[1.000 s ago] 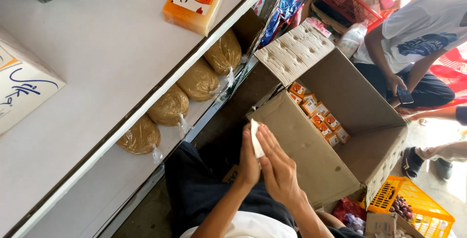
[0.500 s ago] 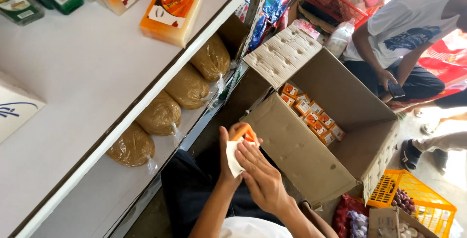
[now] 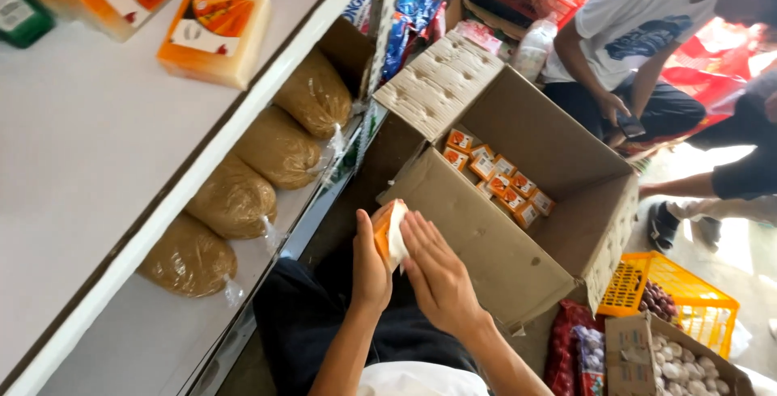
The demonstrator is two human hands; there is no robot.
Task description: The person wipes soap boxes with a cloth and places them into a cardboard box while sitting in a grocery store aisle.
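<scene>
1. The person sits on the floor beside a white shelf unit (image 3: pixel 105 161), with both hands raised in front of the lap.
2. The left hand (image 3: pixel 370 271) is closed around a small orange-and-white packet (image 3: pixel 389 232); its fingers wrap the packet's far side and hold it upright on edge.
3. The right hand (image 3: pixel 437 275) is open and flat, fingers together, with its fingertips (image 3: pixel 411 230) laid against the packet's white face. It presses or steadies the packet but grips nothing of its own.
4. The packet sits between the two hands, just short of the near wall of an open cardboard box (image 3: pixel 518 266).
5. Beyond the hands, at the bottom of the box, lies a row of small orange cartons (image 3: pixel 498 186) of like colour.
6. Left of the hands, on the lower shelf, four bags of brown grain (image 3: pixel 235 198) lie in a line. On the upper shelf board, farther left and up, stands an orange block pack (image 3: pixel 214 32).
7. Judged from this, the step in hand is handling a single packet just in front of the box.
8. The next move would call for a firm one-handed hold and a clear reach up and to the left toward the shelf.
9. To the right of the hands, past the box, another person (image 3: pixel 639 48) sits holding a phone, with a yellow crate (image 3: pixel 672 299) nearby.
</scene>
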